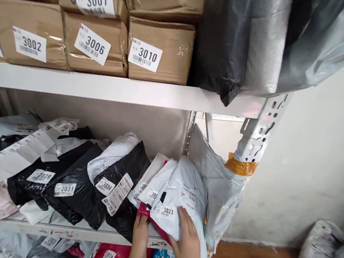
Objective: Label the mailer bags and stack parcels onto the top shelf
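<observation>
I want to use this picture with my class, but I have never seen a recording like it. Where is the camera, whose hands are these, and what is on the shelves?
There is one picture, taken by a camera worn on a person's head, looking forward and down. The two bare hands at the bottom belong to that person.

The left hand touches the lower edge of a red parcel tucked behind a white mailer bag labelled 3023. The right hand lies flat on the front of that white bag.

Both parcels stand on the middle shelf of a white rack, beside black bags labelled 3004, 2031 and 2029. The shelf above carries brown cardboard boxes; one reads 3010. Grey plastic sacks sit at its right end.
</observation>
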A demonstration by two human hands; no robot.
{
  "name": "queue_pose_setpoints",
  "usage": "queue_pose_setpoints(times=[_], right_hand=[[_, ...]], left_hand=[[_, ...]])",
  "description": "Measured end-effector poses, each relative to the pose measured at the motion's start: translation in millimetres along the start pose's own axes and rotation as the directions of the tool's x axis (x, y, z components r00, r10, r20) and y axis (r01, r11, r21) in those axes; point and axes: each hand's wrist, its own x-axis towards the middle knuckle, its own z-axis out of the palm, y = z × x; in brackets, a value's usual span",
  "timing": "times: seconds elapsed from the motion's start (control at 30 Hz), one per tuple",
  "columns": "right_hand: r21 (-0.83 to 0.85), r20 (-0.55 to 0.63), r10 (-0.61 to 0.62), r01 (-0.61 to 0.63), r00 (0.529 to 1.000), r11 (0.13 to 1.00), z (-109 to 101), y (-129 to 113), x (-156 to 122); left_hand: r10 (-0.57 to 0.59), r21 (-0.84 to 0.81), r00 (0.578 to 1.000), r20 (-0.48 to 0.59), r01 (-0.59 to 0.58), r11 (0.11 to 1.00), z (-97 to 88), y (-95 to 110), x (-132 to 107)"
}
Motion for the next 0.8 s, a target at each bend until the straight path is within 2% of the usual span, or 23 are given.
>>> queue_pose_setpoints(times=[0.13, 0.27, 0.37, 0.47, 0.53, 0.57, 0.67, 0.7, 0.73, 0.8], right_hand=[[-0.012, 0.038, 0.032, -0.031, 0.999, 0.999, -4, 0, -4], [0.016, 0.002, 0.104, -0.104, 0.995, 0.994, -12, -3, -3], [0.078, -0.022, 0.201, -0.199, 0.979, 0.977, -16, -5, -4], [0.174, -0.017, 0.281, -0.274, 0.96, 0.946, -16, -6, -7], [0.276, -0.057, 0.388, -0.359, 0.92, 0.892, -15, -4, -9], [0.332, -0.092, 0.457, -0.406, 0.885, 0.852, -15, -2, -9], [0.447, -0.189, 0.643, -0.518, 0.742, 0.729, -18, 6, -8], [0.464, -0.202, 0.676, -0.539, 0.709, 0.703, -19, 8, -8], [0.474, -0.206, 0.695, -0.551, 0.689, 0.687, -20, 10, -8], [0.487, -0.199, 0.697, -0.548, 0.689, 0.68, -22, 11, -8]], left_hand=[[-0.085, -0.091, 0.995, 0.053, 0.089, 0.992, -0.4, 11, 6], [-0.112, -0.117, 0.99, 0.09, 0.122, 0.986, -5.6, 13, 7], [-0.055, -0.129, 0.987, 0.153, 0.075, 0.989, -4.3, 16, 1], [0.072, -0.039, 0.963, 0.261, -0.064, 0.997, -2.2, 22, -7], [0.115, 0.044, 0.936, 0.334, -0.137, 0.99, -2.7, 24, -9], [0.118, 0.068, 0.93, 0.348, -0.15, 0.986, -3.5, 23, -9], [0.107, 0.077, 0.949, 0.297, -0.135, 0.988, -6.5, 15, -8], [0.106, 0.083, 0.955, 0.276, -0.134, 0.987, -7.3, 11, -7], [0.105, 0.096, 0.958, 0.268, -0.135, 0.986, -8.0, 8, -7], [0.094, 0.138, 0.953, 0.287, -0.138, 0.981, -8.3, 3, -8]])
